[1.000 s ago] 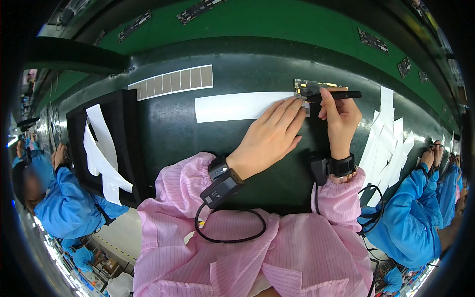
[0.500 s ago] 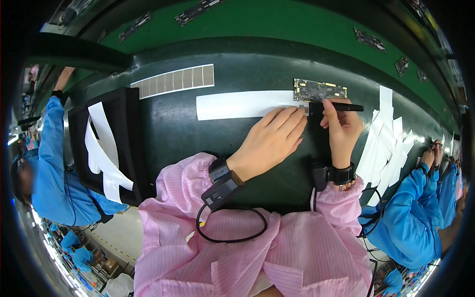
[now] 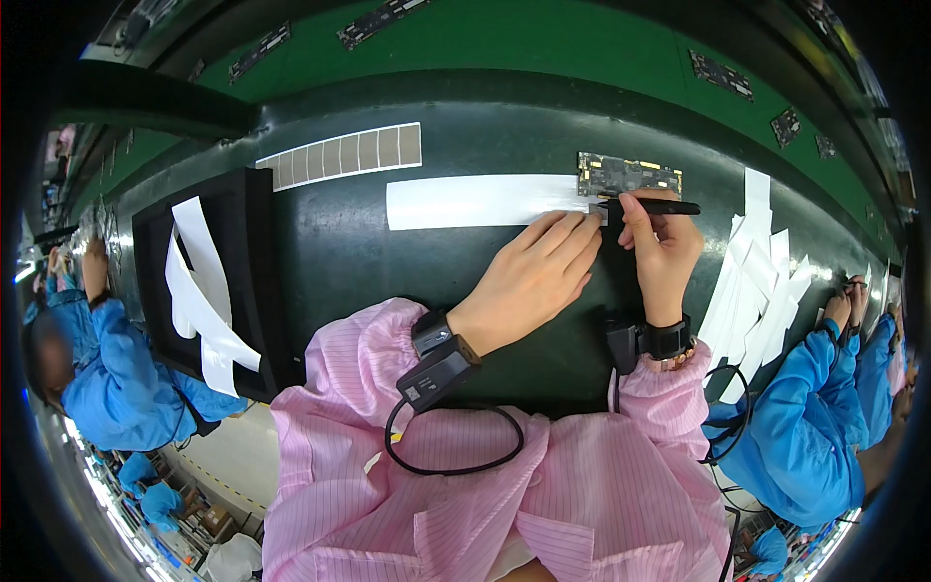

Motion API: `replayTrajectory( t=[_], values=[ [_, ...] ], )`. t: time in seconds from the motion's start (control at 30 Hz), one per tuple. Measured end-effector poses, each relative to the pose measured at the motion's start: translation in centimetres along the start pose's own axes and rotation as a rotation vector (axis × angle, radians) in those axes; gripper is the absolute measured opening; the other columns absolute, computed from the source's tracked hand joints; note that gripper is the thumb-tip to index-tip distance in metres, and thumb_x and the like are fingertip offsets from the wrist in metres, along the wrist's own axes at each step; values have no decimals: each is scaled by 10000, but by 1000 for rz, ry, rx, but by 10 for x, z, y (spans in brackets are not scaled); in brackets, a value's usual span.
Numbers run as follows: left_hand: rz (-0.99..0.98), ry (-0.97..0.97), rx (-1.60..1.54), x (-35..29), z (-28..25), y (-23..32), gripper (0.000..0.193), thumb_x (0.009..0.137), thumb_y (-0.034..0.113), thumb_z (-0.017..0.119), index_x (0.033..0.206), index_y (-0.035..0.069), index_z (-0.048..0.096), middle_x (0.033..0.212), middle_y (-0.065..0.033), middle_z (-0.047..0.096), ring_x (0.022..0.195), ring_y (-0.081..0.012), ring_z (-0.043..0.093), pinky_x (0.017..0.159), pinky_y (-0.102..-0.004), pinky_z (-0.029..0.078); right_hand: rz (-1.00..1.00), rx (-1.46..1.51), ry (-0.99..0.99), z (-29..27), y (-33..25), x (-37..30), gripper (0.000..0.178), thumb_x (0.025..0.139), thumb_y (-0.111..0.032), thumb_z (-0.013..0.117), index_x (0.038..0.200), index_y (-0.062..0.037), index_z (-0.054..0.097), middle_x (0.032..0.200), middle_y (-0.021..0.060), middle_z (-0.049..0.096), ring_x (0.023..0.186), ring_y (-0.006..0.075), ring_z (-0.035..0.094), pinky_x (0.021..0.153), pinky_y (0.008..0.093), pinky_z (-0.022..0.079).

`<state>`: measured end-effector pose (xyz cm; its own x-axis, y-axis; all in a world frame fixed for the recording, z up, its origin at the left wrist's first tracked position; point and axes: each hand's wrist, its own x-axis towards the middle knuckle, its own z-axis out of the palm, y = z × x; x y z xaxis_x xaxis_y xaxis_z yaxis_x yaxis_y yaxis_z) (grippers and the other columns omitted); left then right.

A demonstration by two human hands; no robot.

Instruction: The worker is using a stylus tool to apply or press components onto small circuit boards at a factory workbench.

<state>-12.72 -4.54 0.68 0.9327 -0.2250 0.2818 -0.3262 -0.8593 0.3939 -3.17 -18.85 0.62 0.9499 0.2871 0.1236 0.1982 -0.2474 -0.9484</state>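
Note:
A white strip point(image 3: 475, 202) of backing paper lies across the dark green bench in front of me. My left hand point(image 3: 529, 276) is laid on its right end, fingers stretched out and fingertips pressing near the edge. In my right hand point(image 3: 661, 254) is a slim black pen-like tool point(image 3: 669, 207), gripped between thumb and fingers. Its tip points left and meets the strip's right end beside my left fingertips; any small piece under the tip is too small to make out. Just beyond, a dark circuit board point(image 3: 628, 176) with gold-coloured pads partly overlaps the strip's end.
A sheet of grey rectangular stickers point(image 3: 341, 156) lies at the far left. White strips point(image 3: 208, 291) rest on a black tray point(image 3: 257, 209); more used strips point(image 3: 752, 291) pile up at right. Circuit boards point(image 3: 721, 76) sit on the green belt point(image 3: 543, 44). People in blue work on both sides.
My right hand and the black tool have shifted slightly left; a grey patch at the strip's end no longer shows. The co-worker at left has drawn an arm back from the belt.

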Motion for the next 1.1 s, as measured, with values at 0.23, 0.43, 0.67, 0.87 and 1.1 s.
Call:
replayTrajectory(
  t=[0.23, 0.43, 0.67, 0.87, 1.1],
  values=[
    [1, 3, -70, 0, 0, -2, 477, 789, 141, 654, 1204, -51, 520, 1286, -157, 490, 1220, -281, 468, 1053, -395, 378, 9, 11, 29, 3, -1, 0, 77, 847, -40, 687, 886, 18, 655, 678, 28, 622, 512, 59, 545, 464, 195, 401],
    [15, 58, -93, 11, -4, -6, 451, 779, 121, 663, 1175, -46, 525, 1264, -166, 492, 1193, -317, 476, 1040, -416, 386, 13, 133, 78, 0, 0, 30, 84, 859, -49, 679, 891, 20, 646, 659, 7, 590, 519, 43, 523, 466, 189, 383],
    [-51, 98, -128, 21, 2, -23, 473, 783, 108, 668, 1202, -33, 500, 1272, -168, 482, 1191, -335, 480, 1013, -418, 410, 19, 183, 63, 9, 0, 42, 118, 861, -95, 697, 888, 8, 649, 659, -6, 582, 519, 35, 499, 462, 192, 373],
    [-60, 68, -141, 21, 2, -28, 491, 783, 112, 672, 1217, -32, 492, 1298, -165, 468, 1208, -331, 474, 1015, -409, 411, -5, 118, 59, 12, 0, 42, 108, 848, -89, 708, 861, 5, 656, 644, -4, 595, 503, 34, 507, 453, 199, 380],
    [-50, 66, -132, 22, 1, -28, 491, 786, 112, 670, 1219, -33, 490, 1311, -166, 461, 1215, -332, 469, 1020, -407, 408, -34, 72, 79, 14, 1, 42, 114, 835, -92, 719, 844, 5, 659, 625, 10, 608, 488, 45, 529, 450, 199, 391]
  ],
)
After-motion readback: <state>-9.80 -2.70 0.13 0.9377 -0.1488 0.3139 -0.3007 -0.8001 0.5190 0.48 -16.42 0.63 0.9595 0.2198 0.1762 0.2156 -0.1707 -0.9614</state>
